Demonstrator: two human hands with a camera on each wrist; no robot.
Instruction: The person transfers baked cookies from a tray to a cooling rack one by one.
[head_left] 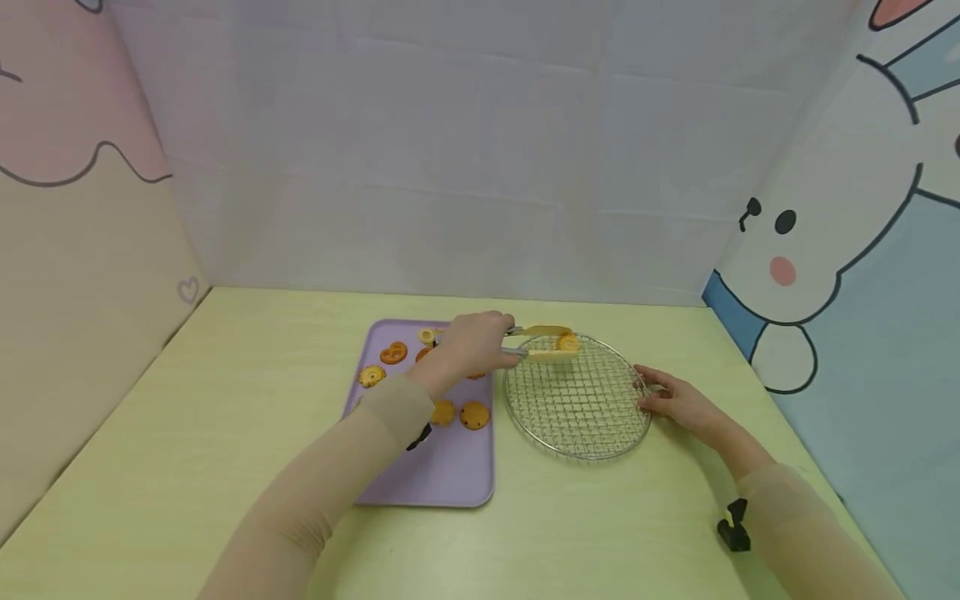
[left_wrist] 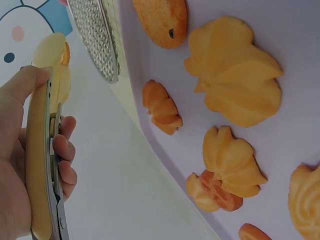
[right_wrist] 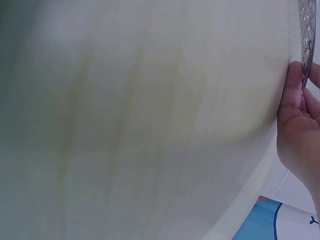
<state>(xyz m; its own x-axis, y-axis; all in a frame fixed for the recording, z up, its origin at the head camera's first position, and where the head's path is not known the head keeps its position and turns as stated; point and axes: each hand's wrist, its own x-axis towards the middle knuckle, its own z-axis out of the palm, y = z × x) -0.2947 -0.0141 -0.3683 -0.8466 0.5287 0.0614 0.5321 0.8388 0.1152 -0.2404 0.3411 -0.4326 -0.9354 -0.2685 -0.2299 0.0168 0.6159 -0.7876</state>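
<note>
My left hand [head_left: 476, 342] grips a pair of yellow tongs [head_left: 552, 356] with metal parts, reaching across from the tray. Between the tong tips sits a small golden cookie [head_left: 567, 342], over the far part of a round wire cooling rack [head_left: 577, 408]. In the left wrist view, the fingers wrap round the tongs' handles [left_wrist: 39, 165], and an orange edge of the cookie [left_wrist: 65, 54] shows at the tips. At the rack's right rim, my right hand [head_left: 681, 403] pinches the edge between thumb and fingers, as the right wrist view also shows.
Left of the rack lies a purple tray [head_left: 450, 483] with several cookies, among them a pretzel shape [head_left: 393, 352], a flower shape [head_left: 372, 376] and a round one [head_left: 474, 415]. My left forearm crosses over the tray and hides part of it. Walls stand behind and at both sides.
</note>
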